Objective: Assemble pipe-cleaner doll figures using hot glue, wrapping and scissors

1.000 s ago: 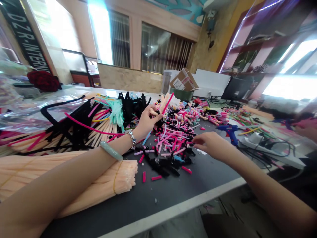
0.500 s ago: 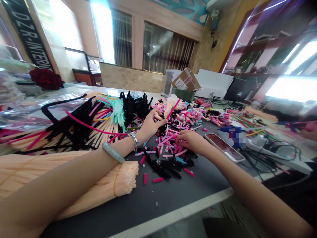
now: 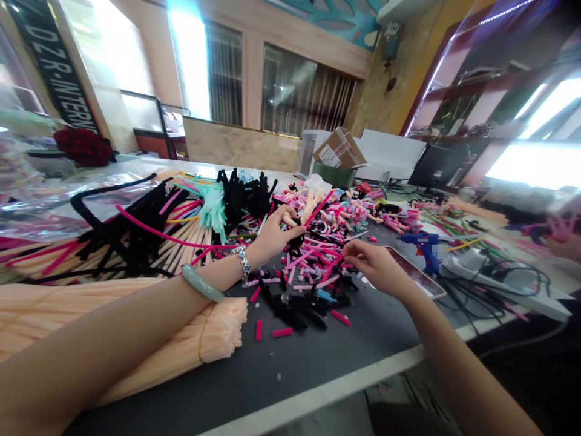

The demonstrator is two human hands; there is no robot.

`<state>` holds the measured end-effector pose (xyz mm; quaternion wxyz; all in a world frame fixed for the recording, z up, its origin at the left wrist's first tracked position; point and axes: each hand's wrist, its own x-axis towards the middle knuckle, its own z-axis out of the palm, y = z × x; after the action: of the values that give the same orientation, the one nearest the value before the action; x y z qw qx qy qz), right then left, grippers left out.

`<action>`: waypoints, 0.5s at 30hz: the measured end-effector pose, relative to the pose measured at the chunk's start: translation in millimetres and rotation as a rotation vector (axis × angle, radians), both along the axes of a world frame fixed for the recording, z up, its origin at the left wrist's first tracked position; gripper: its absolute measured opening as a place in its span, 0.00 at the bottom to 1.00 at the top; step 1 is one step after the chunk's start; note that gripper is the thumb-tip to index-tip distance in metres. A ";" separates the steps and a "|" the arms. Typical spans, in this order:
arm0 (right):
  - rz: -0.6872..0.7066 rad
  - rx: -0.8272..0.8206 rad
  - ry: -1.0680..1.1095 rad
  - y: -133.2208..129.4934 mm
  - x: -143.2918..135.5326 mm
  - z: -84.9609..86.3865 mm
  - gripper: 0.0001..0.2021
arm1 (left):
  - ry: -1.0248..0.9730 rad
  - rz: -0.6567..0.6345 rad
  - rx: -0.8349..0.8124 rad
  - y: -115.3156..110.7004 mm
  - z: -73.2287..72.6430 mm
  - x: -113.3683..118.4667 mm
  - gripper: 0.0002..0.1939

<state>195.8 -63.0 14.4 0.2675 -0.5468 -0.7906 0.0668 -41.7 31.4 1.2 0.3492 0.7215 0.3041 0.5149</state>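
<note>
Raised above the heap, my left hand point(image 3: 276, 236) is closed on a small pipe-cleaner figure point(image 3: 312, 207) with peach fuzzy parts, a bright pink stem slanting up and a black part below the fingers. A green bangle point(image 3: 202, 283) and a bracelet circle that arm. Over the right side of the heap, my right hand point(image 3: 374, 266) has its fingers curled together at the tips, close to the cut pink pipe-cleaner pieces point(image 3: 308, 257). What its fingertips hold, if anything, is too small to make out.
A bundle of peach pipe cleaners point(image 3: 218, 333) lies under my left forearm. Black stems point(image 3: 131, 224) and a mint bunch point(image 3: 212, 209) are behind it. At right are a phone point(image 3: 420, 275), a blue glue gun point(image 3: 425, 248), a power strip point(image 3: 512, 284) with cables, and another person's hand point(image 3: 563, 230).
My right hand has moved right and away from the middle of the pink pieces, toward the phone. My left hand keeps hold of the pipe-cleaner figure, nearly in place.
</note>
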 end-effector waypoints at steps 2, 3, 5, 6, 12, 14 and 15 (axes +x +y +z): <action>0.018 -0.007 0.141 -3.3 4.0 2.6 0.05 | 0.035 0.005 0.038 0.4 1.0 -0.7 0.15; 0.029 -0.014 0.222 -4.3 5.4 4.3 0.05 | 0.052 0.006 0.063 0.8 1.5 -1.2 0.15; 0.035 -0.017 0.386 -6.0 6.9 7.9 0.07 | 0.090 0.004 0.111 1.9 2.2 -2.0 0.15; 0.035 -0.011 0.444 -7.1 6.8 9.6 0.08 | 0.113 -0.001 0.129 2.5 2.2 -2.3 0.15; 0.006 0.198 0.429 -19.7 -2.0 19.0 0.06 | 0.222 -0.108 0.193 -0.8 1.3 -0.6 0.14; 0.014 0.288 0.335 -23.7 -6.6 21.4 0.04 | 0.238 -0.158 0.201 -4.9 1.5 0.9 0.12; 0.020 0.334 0.285 -25.3 -9.1 22.4 0.04 | 0.246 -0.176 0.206 -7.2 1.7 1.7 0.12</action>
<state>186.7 -88.3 36.8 0.4625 -0.4722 -0.7503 0.0142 -40.1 24.3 3.0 0.2774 0.8347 0.2258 0.4187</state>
